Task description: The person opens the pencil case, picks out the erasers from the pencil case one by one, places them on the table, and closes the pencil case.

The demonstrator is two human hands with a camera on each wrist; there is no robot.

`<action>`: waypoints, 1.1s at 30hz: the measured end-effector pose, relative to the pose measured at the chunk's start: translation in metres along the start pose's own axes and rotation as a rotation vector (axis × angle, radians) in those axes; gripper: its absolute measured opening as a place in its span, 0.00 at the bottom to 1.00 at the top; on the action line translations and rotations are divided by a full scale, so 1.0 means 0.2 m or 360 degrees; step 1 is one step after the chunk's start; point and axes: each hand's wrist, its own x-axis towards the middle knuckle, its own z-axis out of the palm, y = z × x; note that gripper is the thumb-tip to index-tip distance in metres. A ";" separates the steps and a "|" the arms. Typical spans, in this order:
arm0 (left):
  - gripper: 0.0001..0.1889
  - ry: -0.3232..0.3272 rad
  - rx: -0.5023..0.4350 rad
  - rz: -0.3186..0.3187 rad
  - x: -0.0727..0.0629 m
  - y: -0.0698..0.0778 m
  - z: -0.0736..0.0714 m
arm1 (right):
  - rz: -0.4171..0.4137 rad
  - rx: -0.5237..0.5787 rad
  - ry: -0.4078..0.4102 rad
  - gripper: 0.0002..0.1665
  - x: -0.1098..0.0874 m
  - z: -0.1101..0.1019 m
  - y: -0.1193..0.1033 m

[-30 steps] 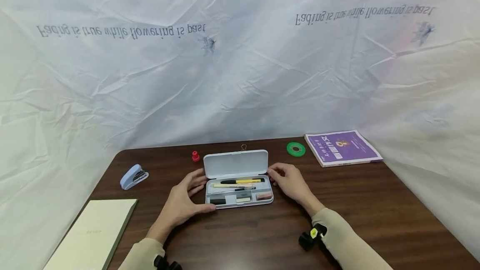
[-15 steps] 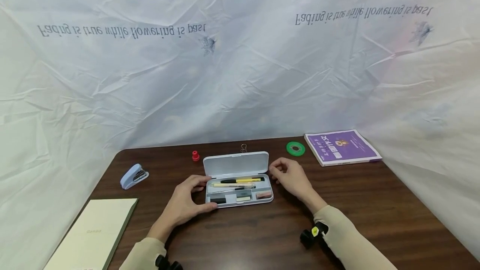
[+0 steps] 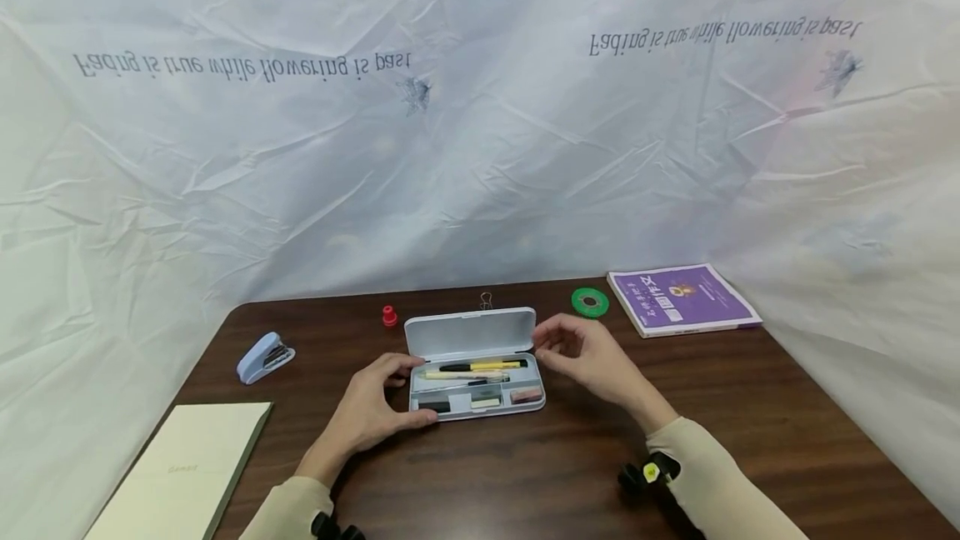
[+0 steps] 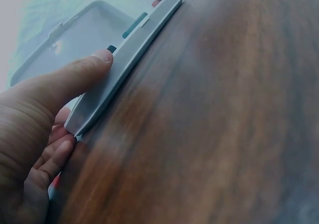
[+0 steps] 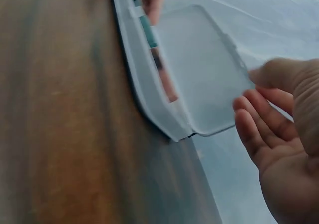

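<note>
In the head view, a light grey pencil case (image 3: pixel 491 413) lies on the table with its lid (image 3: pixel 468 335) raised at the back. A yellow-and-black pen (image 3: pixel 487 366) and other slim writing tools fill its long compartment. The front sections hold a dark block (image 3: pixel 433 407), a pale green-and-white piece (image 3: pixel 486 401) and a pinkish block (image 3: pixel 526 396). My left hand (image 3: pixel 365 405) holds the case's left end, thumb on the front rim and fingers behind. My right hand (image 3: pixel 600 363) has its loosely bent fingertips right at the lid's right edge, as the right wrist view also shows.
Left of the case are a light blue stapler (image 3: pixel 265 357), a cream notebook (image 3: pixel 180 469) and a small red knobbed object (image 3: pixel 389 316). Behind stands a binder clip (image 3: pixel 486 301). Toward the back right lie a green tape roll (image 3: pixel 589 302) and a purple book (image 3: pixel 682 298).
My right hand first drew slightly away from the case, then came back to the lid's right edge with its fingers spread more. My left hand's fingers moved onto the case's back left corner.
</note>
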 end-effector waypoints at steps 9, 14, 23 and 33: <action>0.42 0.0008 -0.0031 -0.0035 -0.01 -0.01 0.00 | -0.0154 -0.0199 -0.0368 0.18 -0.03 0.07 0.04; 0.42 0.0019 -0.0041 -0.0019 -0.01 -0.02 0.00 | -0.0186 -0.0246 -0.0461 0.14 -0.03 0.09 0.04; 0.42 0.0024 -0.0048 -0.0017 -0.01 -0.02 0.00 | -0.0223 -0.0308 -0.0542 0.10 -0.01 0.09 0.02; 0.42 0.0013 -0.0056 -0.0024 0.00 -0.02 0.01 | -0.0214 -0.0317 -0.0525 0.11 -0.02 0.08 0.00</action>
